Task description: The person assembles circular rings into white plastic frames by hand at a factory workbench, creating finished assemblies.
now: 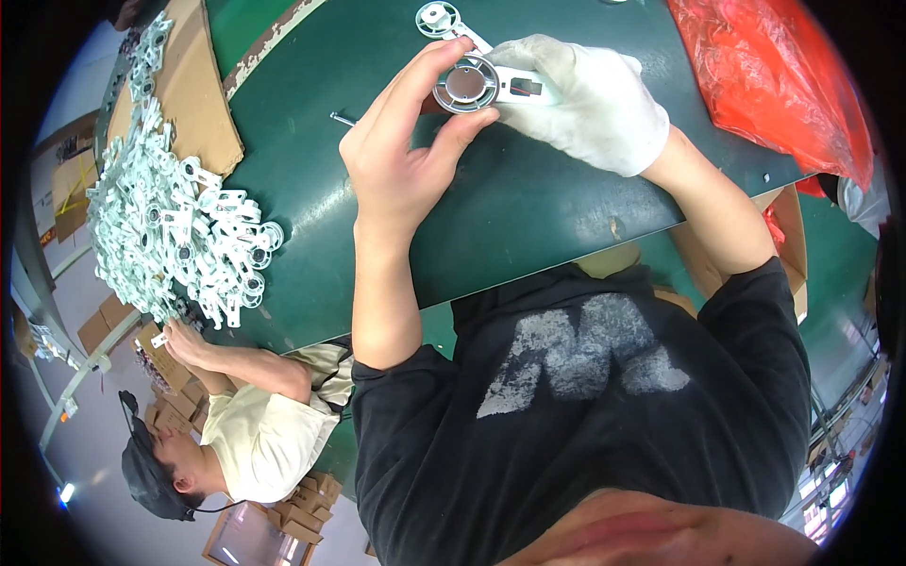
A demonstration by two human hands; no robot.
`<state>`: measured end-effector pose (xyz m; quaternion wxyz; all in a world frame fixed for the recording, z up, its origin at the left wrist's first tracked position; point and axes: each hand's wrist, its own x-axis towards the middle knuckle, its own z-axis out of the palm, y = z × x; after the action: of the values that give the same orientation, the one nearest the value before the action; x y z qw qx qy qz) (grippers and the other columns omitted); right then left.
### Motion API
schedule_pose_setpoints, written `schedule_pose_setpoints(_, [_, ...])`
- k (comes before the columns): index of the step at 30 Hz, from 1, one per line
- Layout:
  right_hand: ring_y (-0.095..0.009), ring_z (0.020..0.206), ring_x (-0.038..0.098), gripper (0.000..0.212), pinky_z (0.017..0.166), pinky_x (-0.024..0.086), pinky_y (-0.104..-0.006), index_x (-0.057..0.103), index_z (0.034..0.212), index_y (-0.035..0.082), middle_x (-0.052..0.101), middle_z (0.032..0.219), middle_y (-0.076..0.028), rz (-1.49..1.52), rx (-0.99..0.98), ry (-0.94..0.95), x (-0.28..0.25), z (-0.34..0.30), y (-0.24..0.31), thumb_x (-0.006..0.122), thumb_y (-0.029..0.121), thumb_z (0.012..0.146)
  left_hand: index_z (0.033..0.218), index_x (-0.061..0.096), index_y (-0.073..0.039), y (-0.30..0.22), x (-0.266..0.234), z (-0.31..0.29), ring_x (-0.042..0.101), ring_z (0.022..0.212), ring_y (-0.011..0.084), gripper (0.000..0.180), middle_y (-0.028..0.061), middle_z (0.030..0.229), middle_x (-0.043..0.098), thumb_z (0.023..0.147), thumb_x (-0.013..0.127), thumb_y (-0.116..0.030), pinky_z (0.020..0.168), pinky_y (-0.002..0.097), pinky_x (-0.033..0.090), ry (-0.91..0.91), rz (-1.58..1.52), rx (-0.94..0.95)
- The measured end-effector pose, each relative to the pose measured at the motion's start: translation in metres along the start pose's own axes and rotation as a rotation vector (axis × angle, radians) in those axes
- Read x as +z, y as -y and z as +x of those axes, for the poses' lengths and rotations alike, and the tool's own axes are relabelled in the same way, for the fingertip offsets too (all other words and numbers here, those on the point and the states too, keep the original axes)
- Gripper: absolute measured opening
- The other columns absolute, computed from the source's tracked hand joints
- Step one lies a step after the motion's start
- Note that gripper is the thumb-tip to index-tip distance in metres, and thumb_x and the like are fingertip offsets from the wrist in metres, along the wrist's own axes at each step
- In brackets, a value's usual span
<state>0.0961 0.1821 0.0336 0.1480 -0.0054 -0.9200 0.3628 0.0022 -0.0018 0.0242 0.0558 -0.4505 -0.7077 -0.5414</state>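
Between my two hands is a white plastic part with a round, spoked ring head (466,85) and a short handle with a rectangular slot. My bare left hand (401,141) pinches the ring's rim between fingers and thumb. The handle end is gripped by my right hand (590,104), which wears a white glove; its fingers are partly hidden behind the part. Just beyond my hands, a similar white ring-headed part (438,17) lies on the green table (528,226). Left of my left hand lies a small thin metal piece (343,119), too small to name.
A large heap of similar white parts (175,226) covers the table's left side, beside a cardboard sheet (203,104). A red plastic bag (774,85) lies at the right. At lower left, a co-worker's hand (189,344) holds a part. An open carton (788,236) stands beside the table.
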Motion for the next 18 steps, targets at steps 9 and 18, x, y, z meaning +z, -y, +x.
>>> schedule_pose_setpoints(9, [-0.03, 0.074, 0.072, 0.039, 0.069, 0.057, -0.0372, 0.069, 0.116, 0.008, 0.072, 0.087, -0.014, 0.189, 0.006, 0.201, -0.012, 0.006, -0.003, 0.068, 0.038, 0.092, 0.121, 0.07, -0.003, -0.004, -0.001, 0.002, 0.074, 0.097, 0.0211, 0.051, 0.0129, 0.118, 0.074, 0.074, 0.087, -0.006, 0.076, 0.0297, 0.061, 0.043, 0.03, 0.04])
schedule_pose_setpoints(18, [-0.025, 0.082, 0.067, 0.044, 0.078, 0.053, -0.0341, 0.07, 0.11, 0.002, 0.07, 0.091, -0.013, 0.336, 0.197, 0.598, -0.019, 0.016, -0.007, 0.06, 0.043, 0.099, 0.119, 0.068, -0.002, -0.001, 0.01, -0.001, 0.072, 0.096, 0.0269, 0.054, 0.0119, 0.12, 0.073, 0.068, 0.085, -0.002, 0.081, 0.033, 0.058, 0.115, 0.09, 0.201])
